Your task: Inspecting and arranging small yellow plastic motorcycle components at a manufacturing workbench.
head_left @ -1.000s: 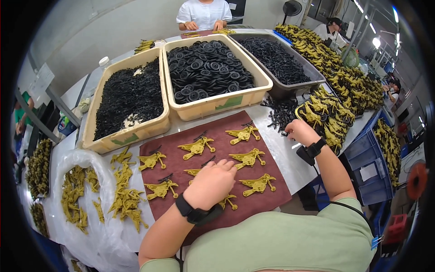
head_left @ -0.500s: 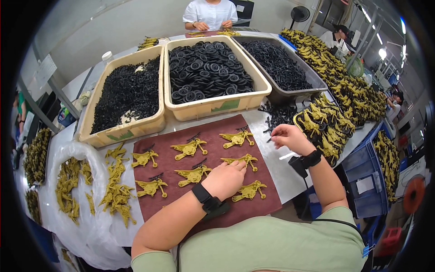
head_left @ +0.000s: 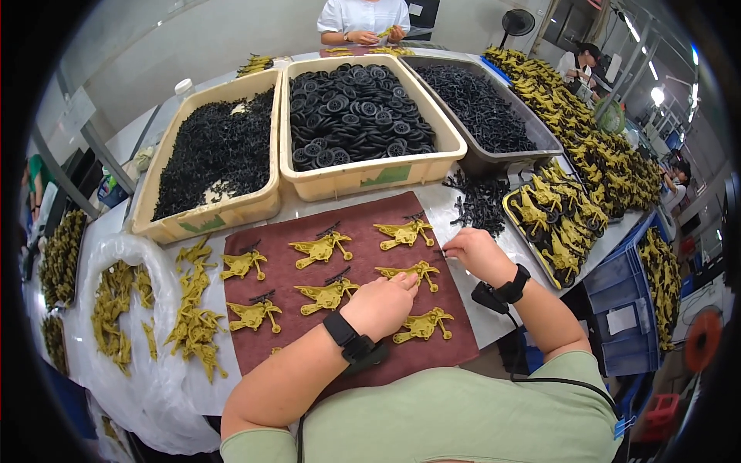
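Note:
On a maroon cloth (head_left: 363, 224) lie several yellow plastic toy motorcycle bodies, laid in rows. My left hand (head_left: 380, 305) is closed over the rear of one yellow motorcycle body (head_left: 424, 273) in the right column, holding it against the cloth. Just beyond the cloth's right edge, my right hand (head_left: 478, 253) pinches a small black plastic part (head_left: 442, 251), its tip pointing toward that body. Thin black pieces sit on other bodies, such as the upper middle one (head_left: 320, 248). The body below my left hand (head_left: 424, 325) shows no black piece.
Behind the cloth stand a cream bin (head_left: 208, 224) of small black parts, a cream bin (head_left: 378, 179) of black wheels and a grey bin (head_left: 532, 154) of black parts. Loose black parts (head_left: 478, 204) lie near my right hand. A plastic bag (head_left: 116, 251) of yellow pieces is left; a filled tray (head_left: 549, 276) right.
My right hand has moved left and slightly nearer with the small black part, from the loose pile toward the held body. My left hand stays in place.

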The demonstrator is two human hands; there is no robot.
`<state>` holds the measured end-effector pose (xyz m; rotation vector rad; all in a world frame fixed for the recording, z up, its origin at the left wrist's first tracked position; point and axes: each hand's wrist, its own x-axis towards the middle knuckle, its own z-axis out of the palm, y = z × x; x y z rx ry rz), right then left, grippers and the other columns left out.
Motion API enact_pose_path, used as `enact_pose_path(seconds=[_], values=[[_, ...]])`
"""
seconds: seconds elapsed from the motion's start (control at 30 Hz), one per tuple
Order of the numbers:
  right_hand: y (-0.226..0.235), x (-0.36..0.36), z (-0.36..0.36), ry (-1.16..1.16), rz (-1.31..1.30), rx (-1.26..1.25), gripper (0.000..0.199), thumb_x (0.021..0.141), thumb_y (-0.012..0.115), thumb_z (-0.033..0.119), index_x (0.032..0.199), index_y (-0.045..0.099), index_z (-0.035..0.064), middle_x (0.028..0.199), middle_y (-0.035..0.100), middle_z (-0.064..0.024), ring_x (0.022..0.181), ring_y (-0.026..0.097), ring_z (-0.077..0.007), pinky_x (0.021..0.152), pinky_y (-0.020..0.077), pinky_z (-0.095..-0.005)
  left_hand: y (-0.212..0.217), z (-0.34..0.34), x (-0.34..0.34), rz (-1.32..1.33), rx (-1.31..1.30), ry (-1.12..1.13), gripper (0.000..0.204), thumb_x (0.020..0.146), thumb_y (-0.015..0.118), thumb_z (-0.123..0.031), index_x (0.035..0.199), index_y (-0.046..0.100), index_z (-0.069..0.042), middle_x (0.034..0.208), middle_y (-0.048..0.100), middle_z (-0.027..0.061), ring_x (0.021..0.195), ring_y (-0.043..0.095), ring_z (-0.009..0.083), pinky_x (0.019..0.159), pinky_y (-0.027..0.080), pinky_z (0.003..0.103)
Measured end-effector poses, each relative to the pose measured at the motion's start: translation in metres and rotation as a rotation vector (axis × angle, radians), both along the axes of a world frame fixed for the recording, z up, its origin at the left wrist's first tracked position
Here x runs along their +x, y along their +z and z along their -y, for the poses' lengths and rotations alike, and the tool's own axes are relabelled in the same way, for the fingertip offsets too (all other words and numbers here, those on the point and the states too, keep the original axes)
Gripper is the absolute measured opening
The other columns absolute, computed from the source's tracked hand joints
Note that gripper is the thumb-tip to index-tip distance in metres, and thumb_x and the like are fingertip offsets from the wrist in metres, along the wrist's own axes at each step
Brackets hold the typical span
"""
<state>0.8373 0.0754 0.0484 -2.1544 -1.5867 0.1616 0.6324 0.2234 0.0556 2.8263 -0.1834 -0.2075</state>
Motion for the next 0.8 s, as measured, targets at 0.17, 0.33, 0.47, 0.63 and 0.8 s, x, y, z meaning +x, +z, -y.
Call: enact_pose_path(seconds=[0.17,0.33,0.47,0.63,0.8], values=[[0.017,-0.017,-0.024,0.023,-0.167,-0.001,0.013,0.074,0.069,0.007,0.087,0.07,0.0028,0.082,0.066,-0.0132,0.077,0.063,-0.0296,0.07,0.0503,-0.0365,-0.006,0.001,-0.001,0.041,0.021,0.01,0.04,0.088,0.052,-0.014,0.127,0.052,-0.003,0.141,0.044,0.0103,0.122,0.049,0.028,0.098,0.045,0.038],[0.006,-0.018,-0.039,0.176,-0.031,-0.024,0.009,0.075,0.067,0.006,0.083,0.066,0.0026,0.08,0.064,-0.0127,0.08,0.061,-0.0312,0.072,0.0492,-0.0368,-0.003,0.001,-0.002,0.052,-0.005,0.025,0.037,0.089,0.049,-0.014,0.125,0.053,-0.005,0.139,0.046,0.01,0.115,0.055,0.0278,0.093,0.049,0.038],[0.01,-0.022,-0.04,0.192,-0.01,-0.119,0.008,0.075,0.061,0.001,0.082,0.061,0.0017,0.081,0.061,-0.0141,0.08,0.06,-0.0328,0.071,0.0485,-0.0388,-0.001,0.004,0.0,0.02,-0.045,0.065,0.036,0.089,0.047,-0.013,0.125,0.054,-0.005,0.138,0.047,0.0096,0.112,0.057,0.0276,0.09,0.05,0.038],[0.017,-0.032,-0.047,0.161,0.087,-0.22,0.006,0.075,0.056,0.003,0.08,0.059,0.003,0.081,0.059,-0.0142,0.083,0.06,-0.0326,0.071,0.0487,-0.0386,-0.001,0.006,-0.002,0.021,-0.042,0.105,0.037,0.09,0.045,-0.011,0.126,0.053,-0.007,0.138,0.047,0.0093,0.111,0.058,0.0275,0.089,0.051,0.038],[0.012,-0.03,-0.054,0.225,0.245,-0.221,0.007,0.075,0.058,0.008,0.081,0.059,0.0049,0.082,0.06,-0.0133,0.085,0.06,-0.0327,0.074,0.0493,-0.0389,-0.004,0.009,-0.002,0.002,-0.043,0.141,0.037,0.092,0.046,-0.015,0.128,0.051,-0.008,0.14,0.044,0.0088,0.115,0.055,0.0279,0.092,0.049,0.036]])
